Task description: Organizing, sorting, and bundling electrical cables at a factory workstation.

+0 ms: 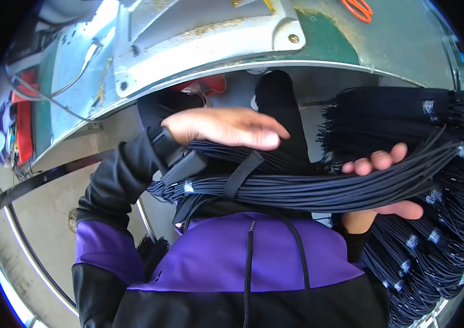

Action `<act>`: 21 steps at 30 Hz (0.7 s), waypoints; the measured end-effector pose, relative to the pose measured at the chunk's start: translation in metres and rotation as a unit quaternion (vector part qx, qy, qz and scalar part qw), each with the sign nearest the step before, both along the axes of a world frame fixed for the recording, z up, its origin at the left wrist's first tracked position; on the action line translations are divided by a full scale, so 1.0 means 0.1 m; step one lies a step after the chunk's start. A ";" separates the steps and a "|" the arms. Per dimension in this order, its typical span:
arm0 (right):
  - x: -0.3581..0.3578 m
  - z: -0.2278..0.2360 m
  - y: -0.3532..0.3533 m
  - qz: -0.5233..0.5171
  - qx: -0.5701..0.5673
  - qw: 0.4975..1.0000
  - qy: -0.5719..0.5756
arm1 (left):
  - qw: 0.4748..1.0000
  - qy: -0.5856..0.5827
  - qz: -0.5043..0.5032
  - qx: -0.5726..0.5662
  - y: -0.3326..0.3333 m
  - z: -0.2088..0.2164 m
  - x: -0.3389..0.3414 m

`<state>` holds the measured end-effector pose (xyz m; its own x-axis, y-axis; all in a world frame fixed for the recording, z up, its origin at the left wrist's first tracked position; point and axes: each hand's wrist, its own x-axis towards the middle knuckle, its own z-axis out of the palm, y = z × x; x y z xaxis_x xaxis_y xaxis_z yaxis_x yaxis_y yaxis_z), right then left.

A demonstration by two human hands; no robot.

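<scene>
While held crosswise over the lap, runs left to right as a black cable bundle (297, 192), long axis nearly level, right end bending up and away from the body. Crossed left of middle by a black band (238, 179). Cradled by the right hand (379, 162), with fingers curled around the far side and thumb on the near. Just beyond, reaches rightward with the left hand (226, 127), fingers straight and loose; cannot tell whether touching cables below. Stacked at right: more bundles (434, 235). Ahead: surface (401, 46) bearing a white metal base (232, 45).

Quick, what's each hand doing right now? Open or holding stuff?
Left hand: open, fingers stretched out, nothing seen in its grip.
Right hand: holding the bundle of black cords.
</scene>
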<state>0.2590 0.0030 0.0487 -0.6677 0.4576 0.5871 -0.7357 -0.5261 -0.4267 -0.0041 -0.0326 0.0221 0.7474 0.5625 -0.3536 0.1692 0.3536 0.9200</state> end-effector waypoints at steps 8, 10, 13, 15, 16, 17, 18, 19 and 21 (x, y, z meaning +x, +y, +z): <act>-0.94 0.94 -0.05 -0.196 0.188 0.934 -0.231 | 0.986 -0.115 0.045 0.114 -0.20 1.26 0.19; -1.05 1.10 -0.02 -0.299 0.292 0.846 -0.330 | 0.969 -0.093 0.124 0.191 -0.11 1.51 0.18; -1.23 1.29 -0.05 -0.278 0.356 0.822 -0.346 | 0.955 -0.102 0.190 0.203 -0.29 1.70 0.06; -1.34 1.27 -0.03 -0.132 0.350 0.869 -0.324 | 0.941 -0.117 0.250 0.194 -0.32 1.74 0.02; -1.41 1.23 -0.01 -0.056 0.345 0.884 -0.310 | 0.932 -0.123 0.281 0.191 -0.22 1.74 -0.04; -1.47 1.18 0.02 0.021 0.339 0.893 -0.295 | 0.922 -0.130 0.312 0.188 -0.04 1.74 -0.11; -1.57 1.10 0.02 0.108 0.329 0.897 -0.273 | 0.909 -0.132 0.351 0.182 -0.04 1.80 -0.08; -1.67 1.02 0.03 0.194 0.318 0.894 -0.251 | 0.894 -0.134 0.390 0.176 -0.14 1.79 -0.22; -1.74 0.95 0.09 0.335 0.293 0.867 -0.224 | 0.868 -0.156 0.438 0.170 -0.15 1.80 -0.37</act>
